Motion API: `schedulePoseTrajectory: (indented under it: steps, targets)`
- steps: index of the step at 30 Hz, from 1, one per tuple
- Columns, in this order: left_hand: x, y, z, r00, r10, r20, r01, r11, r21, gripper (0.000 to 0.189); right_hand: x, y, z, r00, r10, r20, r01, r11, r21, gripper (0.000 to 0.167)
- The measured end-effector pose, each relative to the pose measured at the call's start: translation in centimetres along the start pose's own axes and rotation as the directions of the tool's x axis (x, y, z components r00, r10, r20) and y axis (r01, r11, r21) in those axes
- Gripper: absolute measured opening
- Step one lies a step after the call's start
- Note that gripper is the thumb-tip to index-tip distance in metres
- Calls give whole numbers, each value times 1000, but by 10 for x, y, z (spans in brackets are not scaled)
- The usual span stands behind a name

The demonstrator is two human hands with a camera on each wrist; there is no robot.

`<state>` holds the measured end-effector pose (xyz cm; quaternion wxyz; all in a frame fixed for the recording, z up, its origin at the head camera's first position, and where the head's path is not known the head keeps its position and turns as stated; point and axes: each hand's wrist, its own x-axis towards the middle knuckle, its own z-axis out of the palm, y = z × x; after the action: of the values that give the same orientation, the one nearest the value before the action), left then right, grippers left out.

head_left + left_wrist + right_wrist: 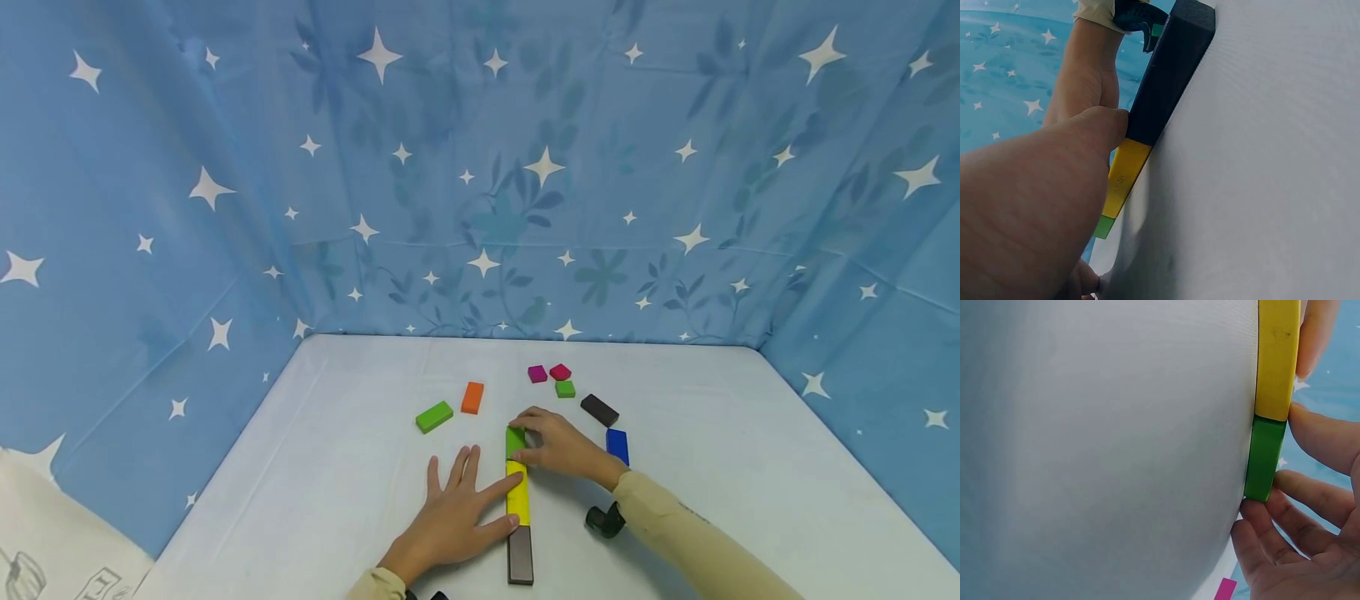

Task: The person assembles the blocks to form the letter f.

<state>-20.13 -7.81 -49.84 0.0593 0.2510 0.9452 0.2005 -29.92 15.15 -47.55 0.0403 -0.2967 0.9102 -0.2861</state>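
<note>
A row of three blocks runs away from me on the white table: a dark grey block (520, 556) nearest, a yellow block (517, 502) in the middle and a green block (514, 442) at the far end. My left hand (457, 515) is spread flat from the left, its thumb and index fingertip on the yellow block. With my right hand (558, 443) I grip the green block, thumb near its joint with the yellow block and fingertips round its far end, as the green block (1265, 459) shows in the right wrist view.
Loose blocks lie beyond the row: green (434, 417) and orange (472, 397) to the left, magenta (537, 374), red (560, 372) and small green (566, 389) at the back, black (599, 410) and blue (617, 447) to the right. Blue star-patterned curtains (480, 167) surround the table.
</note>
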Motion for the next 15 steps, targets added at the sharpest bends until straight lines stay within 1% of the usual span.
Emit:
schedulePoseTrajectory:
  steps: [9, 15]
  targets:
    - [-1, 1, -3, 1000, 8, -10, -9, 1000, -5, 61, -2, -2, -2, 1000, -2, 0, 2, 1000, -29, 48]
    - [-1, 1, -4, 1000, 1, -2, -1, 1000, -6, 61, -2, -4, -1, 1000, 22, 3, -22, 1000, -12, 48]
